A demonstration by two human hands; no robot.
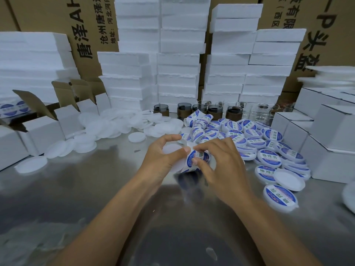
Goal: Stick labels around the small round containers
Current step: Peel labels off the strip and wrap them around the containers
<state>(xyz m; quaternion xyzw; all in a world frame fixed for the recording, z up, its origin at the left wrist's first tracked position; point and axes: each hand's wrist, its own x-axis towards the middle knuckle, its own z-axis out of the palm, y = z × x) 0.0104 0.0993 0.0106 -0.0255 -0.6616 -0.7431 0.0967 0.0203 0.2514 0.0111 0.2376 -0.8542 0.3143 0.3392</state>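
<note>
- I see the left hand curled round a white container, thumb at its edge.
- The right hand pinches the blue label strip beside it, over the middle of the table.

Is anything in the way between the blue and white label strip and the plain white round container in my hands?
Nothing visible does. The left hand holds the plain white round container right beside the blue and white label strip, which the right hand pinches; only the fingertips meet there.
</note>
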